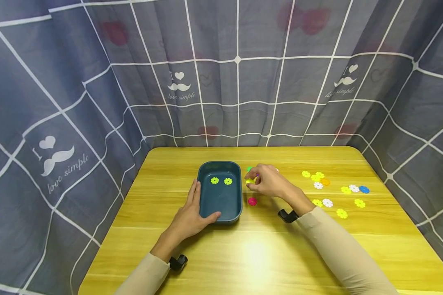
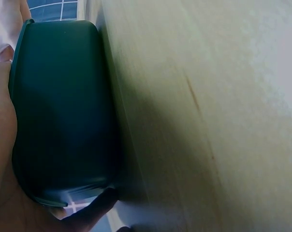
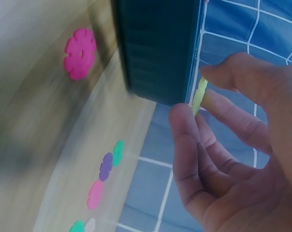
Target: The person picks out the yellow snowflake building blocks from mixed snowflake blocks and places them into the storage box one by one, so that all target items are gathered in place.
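Observation:
A dark teal rectangular tub (image 1: 221, 207) stands on the table, with two yellow-green flower-shaped discs (image 1: 215, 180) lying inside. My left hand (image 1: 190, 219) holds its near left corner, fingers along the left wall and thumb over the near rim. Just right of the tub, my right hand (image 1: 267, 181) pinches a yellow flower-shaped disc (image 3: 199, 95) between thumb and fingers, above the table. Below that hand lies a pink-red disc (image 1: 252, 201). Green, purple (image 3: 106, 166) and pink discs (image 3: 94, 194) lie farther back, partly hidden by the hand in the head view.
On the right of the wooden table (image 1: 221, 262), several loose discs lie scattered, among them an orange one (image 1: 325, 182), a blue one (image 1: 364, 189) and a white one (image 1: 327, 203). A grey checked curtain (image 1: 214, 82) hangs behind and at both sides.

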Tool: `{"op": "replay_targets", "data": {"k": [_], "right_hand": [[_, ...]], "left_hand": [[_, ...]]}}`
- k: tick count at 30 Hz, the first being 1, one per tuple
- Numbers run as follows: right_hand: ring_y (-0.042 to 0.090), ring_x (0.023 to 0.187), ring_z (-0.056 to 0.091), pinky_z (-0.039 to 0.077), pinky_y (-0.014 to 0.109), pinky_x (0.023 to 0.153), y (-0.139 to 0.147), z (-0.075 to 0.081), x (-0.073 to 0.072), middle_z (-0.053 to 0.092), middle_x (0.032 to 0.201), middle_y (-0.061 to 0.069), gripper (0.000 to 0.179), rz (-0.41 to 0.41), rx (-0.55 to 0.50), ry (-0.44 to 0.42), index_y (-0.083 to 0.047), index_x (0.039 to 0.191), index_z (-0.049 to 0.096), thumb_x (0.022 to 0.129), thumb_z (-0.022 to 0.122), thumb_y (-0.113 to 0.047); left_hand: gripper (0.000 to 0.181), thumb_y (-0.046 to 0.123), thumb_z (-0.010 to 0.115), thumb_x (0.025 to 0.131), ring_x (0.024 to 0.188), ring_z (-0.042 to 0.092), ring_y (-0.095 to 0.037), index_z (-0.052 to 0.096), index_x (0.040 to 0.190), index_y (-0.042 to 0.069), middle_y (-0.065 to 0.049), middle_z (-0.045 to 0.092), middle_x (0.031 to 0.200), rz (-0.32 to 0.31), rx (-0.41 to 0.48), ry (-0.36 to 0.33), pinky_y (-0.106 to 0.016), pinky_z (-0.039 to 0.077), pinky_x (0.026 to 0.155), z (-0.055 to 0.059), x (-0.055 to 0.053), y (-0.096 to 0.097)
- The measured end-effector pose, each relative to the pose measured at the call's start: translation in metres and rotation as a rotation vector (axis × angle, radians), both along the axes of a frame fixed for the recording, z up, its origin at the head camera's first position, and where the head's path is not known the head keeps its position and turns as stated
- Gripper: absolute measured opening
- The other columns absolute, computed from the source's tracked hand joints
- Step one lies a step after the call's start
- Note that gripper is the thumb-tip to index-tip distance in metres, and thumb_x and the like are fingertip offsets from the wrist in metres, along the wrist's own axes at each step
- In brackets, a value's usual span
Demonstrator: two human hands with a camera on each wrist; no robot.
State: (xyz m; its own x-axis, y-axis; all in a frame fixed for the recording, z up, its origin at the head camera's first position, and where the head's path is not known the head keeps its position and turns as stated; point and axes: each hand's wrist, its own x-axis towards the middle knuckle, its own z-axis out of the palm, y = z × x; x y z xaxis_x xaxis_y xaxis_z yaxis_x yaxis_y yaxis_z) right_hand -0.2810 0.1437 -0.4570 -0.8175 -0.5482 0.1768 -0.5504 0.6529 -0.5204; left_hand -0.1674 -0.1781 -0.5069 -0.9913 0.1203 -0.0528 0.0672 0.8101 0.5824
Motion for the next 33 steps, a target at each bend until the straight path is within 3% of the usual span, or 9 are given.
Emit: {"op": "replay_targets", "data": {"k": [11, 33], "right_hand": [[0.005, 0.079, 0.074, 0.065, 0.028, 0.076, -0.013, 0.004, 0.002, 0.081, 0.106, 0.009, 0.023, 0.029, -0.007, 0.003, -0.007, 0.119, 0.089, 0.098, 0.092, -0.015], [0.006, 0.080, 0.070, 0.063, 0.027, 0.077, -0.042, 0.017, 0.003, 0.079, 0.109, 0.005, 0.023, 0.092, 0.058, 0.037, -0.012, 0.122, 0.089, 0.101, 0.091, -0.020]], "left_hand": [[0.135, 0.068, 0.086, 0.099, 0.163, 0.053, -0.057, 0.002, 0.189, 0.014, -0.005, -0.005, 0.200, -0.003, 0.023, 0.001, -0.075, 0.054, 0.122, 0.001, 0.002, 0.000], [0.137, 0.075, 0.082, 0.099, 0.161, 0.057, -0.055, -0.001, 0.189, 0.015, -0.006, -0.006, 0.200, -0.013, 0.003, -0.001, -0.071, 0.059, 0.119, 0.001, 0.001, -0.001]]}}
